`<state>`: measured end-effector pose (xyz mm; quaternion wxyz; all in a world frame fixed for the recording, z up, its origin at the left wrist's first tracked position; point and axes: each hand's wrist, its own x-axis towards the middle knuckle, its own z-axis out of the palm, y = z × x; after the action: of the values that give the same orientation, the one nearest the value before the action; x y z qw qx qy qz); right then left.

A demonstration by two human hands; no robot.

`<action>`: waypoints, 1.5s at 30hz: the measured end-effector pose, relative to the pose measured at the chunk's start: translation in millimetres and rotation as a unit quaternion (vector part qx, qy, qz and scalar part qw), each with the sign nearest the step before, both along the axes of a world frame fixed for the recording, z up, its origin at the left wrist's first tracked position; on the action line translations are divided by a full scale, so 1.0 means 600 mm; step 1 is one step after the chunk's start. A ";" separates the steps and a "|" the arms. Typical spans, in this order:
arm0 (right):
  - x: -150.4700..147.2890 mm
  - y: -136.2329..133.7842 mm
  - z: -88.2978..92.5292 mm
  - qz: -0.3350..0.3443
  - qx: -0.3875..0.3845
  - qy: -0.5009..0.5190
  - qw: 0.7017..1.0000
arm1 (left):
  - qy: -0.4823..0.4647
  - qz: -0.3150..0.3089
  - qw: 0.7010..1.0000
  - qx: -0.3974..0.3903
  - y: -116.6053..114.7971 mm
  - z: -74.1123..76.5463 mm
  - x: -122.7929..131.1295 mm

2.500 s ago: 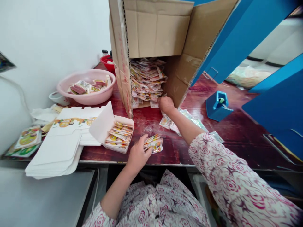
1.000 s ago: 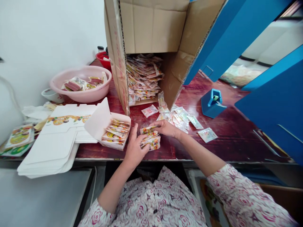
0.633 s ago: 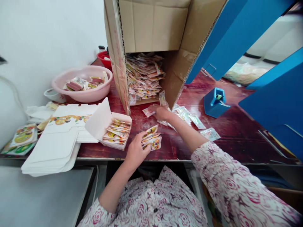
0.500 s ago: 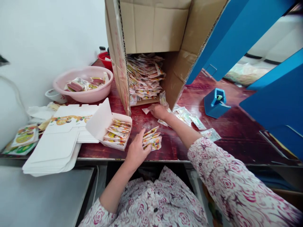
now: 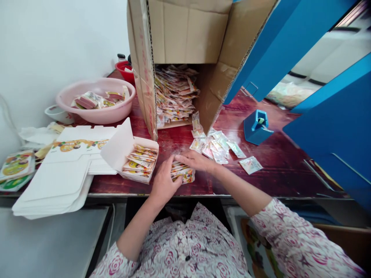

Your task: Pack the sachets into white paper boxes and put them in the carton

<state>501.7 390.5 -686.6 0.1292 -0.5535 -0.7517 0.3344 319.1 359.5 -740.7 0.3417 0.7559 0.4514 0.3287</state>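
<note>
A small stack of printed snack packets [image 5: 183, 173] lies on the dark red table in front of me. My left hand [image 5: 164, 180] curls around its left side, thumb at the near edge and fingers at the far edge. From the right, my right hand [image 5: 194, 160] presses along the far top edge, fingers together and touching the left fingertips. Whether a single packet is pinched under them is hidden. Just left of my hands, an open white carton [image 5: 137, 175] holds a row of similar packets, its lid raised.
A large cardboard box [image 5: 142, 77] stands on its side, packets piled inside. Clear sachets [image 5: 219, 148] lie scattered right of it, near a blue tape dispenser [image 5: 257, 129]. Flat white cartons [image 5: 55, 181] overhang the table's front left. A pink basin [image 5: 97, 114] holds more packets.
My right hand has come back from the cardboard box's opening to the stack by my left hand. The left hand stays at the stack. The whole view has shifted slightly.
</note>
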 end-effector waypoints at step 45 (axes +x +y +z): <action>-0.018 0.067 0.024 0.108 0.025 -0.184 0.977 | -0.002 0.009 0.999 0.036 -0.007 0.003 -0.005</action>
<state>491.2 431.0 -671.9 -0.0341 -0.5178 -0.8261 0.2199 316.0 355.4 -738.7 0.3125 0.7632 0.4452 0.3489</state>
